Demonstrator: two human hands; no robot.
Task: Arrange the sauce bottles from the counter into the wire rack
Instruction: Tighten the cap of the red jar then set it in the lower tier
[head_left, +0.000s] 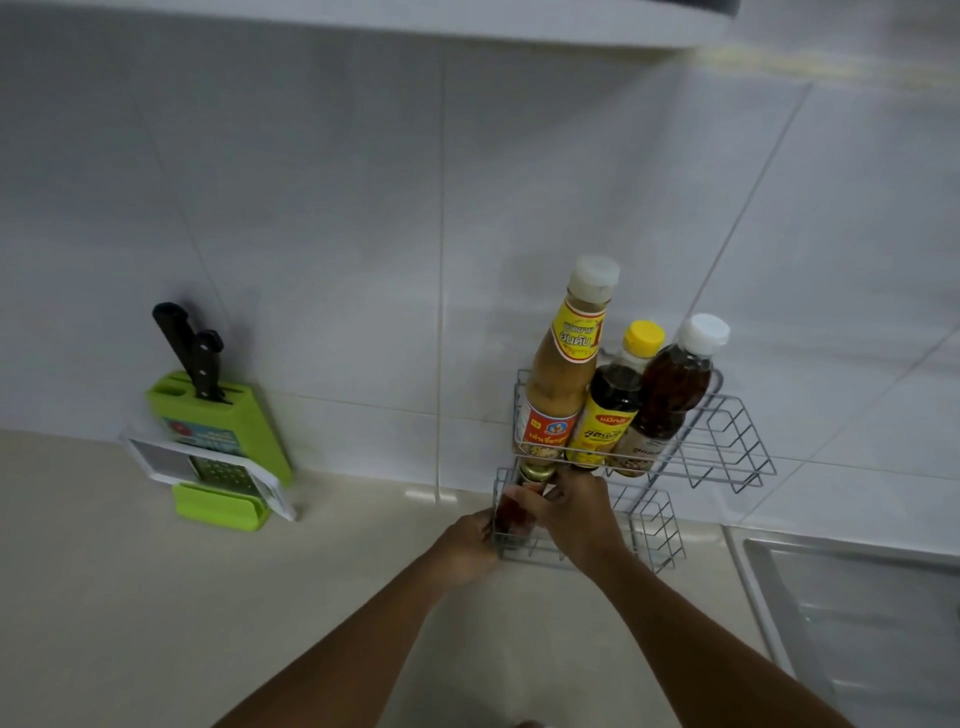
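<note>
A two-tier wire rack (727, 441) stands on the counter against the tiled wall. Its upper tier holds three bottles: a tall tan sauce bottle with a white cap (563, 364), a dark bottle with a yellow cap (613, 405) and a dark brown bottle with a white cap (675, 389). In the left end of the lower tier stands a small dark bottle with a gold cap (522, 506). My right hand (576, 512) grips that bottle from the right. My left hand (465, 545) rests against the rack's lower left corner, beside the bottle; its fingers are hidden.
A green knife block (228, 431) with two black-handled knives leans on the wall at left, a white grater (218, 470) in front of it. A steel sink (857, 613) lies at the right. Beige counter (156, 597) spreads to the left and front.
</note>
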